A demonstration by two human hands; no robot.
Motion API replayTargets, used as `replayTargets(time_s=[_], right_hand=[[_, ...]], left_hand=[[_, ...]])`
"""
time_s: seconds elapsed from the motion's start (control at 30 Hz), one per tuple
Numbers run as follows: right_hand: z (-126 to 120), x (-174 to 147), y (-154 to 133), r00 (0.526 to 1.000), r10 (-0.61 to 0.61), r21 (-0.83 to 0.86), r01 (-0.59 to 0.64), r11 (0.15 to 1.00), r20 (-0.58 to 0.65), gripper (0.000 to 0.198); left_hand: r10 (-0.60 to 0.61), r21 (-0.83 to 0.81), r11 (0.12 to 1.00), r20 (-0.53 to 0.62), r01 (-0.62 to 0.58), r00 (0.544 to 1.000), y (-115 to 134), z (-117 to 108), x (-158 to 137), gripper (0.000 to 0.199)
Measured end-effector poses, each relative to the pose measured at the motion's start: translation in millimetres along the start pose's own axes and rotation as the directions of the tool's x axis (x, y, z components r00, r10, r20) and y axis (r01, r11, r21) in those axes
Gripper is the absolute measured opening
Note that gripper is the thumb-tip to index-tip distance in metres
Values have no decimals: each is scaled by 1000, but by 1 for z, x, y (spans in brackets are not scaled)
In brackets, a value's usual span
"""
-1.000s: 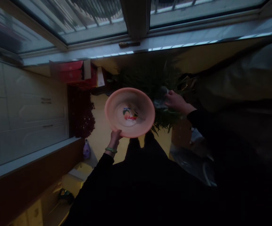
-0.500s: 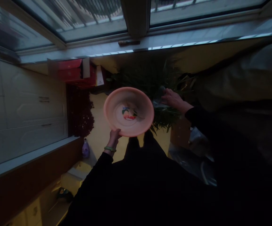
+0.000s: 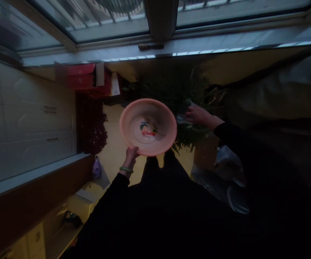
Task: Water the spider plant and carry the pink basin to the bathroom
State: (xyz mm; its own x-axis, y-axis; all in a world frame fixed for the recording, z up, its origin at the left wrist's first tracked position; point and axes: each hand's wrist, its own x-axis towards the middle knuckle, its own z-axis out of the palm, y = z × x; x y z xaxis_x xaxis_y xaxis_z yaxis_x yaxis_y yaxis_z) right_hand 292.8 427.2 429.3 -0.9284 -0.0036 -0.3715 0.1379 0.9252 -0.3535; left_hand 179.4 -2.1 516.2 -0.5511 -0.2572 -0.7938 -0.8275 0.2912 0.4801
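Head view — pink basin partly hides dim, apparently leafy plants.

Pink basin beside clear cup

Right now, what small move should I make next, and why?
Perhaps ease the clear container slightly rightward, farther over the plant: your right hand holds it seemingly close beside the basin, which your left hand grips by its rim.

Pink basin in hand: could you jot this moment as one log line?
left hand: grips pink basin by rim | right hand: holds clear container | nearby: green plant
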Motion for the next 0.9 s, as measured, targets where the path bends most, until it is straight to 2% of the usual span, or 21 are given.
replayTargets(time_s=[0.17,0.37,0.6,0.9], right_hand=[[-7,4,-2,997,14,-124,-4,992,77,36],[-5,17,-7,994,45,-74,-37,997,100,30],[-6,26,-10,990,48,-134,-30,991,134,31],[-1,23,-6,988,80,-161,-59,985,131,39]], left_hand=[[-2,-4,1000,7,2,1000,-1,0,-2,28],[7,-14,1000,20,-7,1000,-2,-1,-3,30],[7,-12,1000,20,-7,1000,-4,0,-1,26],[-11,-1,1000,-17,11,1000,-4,2,-1,28]])
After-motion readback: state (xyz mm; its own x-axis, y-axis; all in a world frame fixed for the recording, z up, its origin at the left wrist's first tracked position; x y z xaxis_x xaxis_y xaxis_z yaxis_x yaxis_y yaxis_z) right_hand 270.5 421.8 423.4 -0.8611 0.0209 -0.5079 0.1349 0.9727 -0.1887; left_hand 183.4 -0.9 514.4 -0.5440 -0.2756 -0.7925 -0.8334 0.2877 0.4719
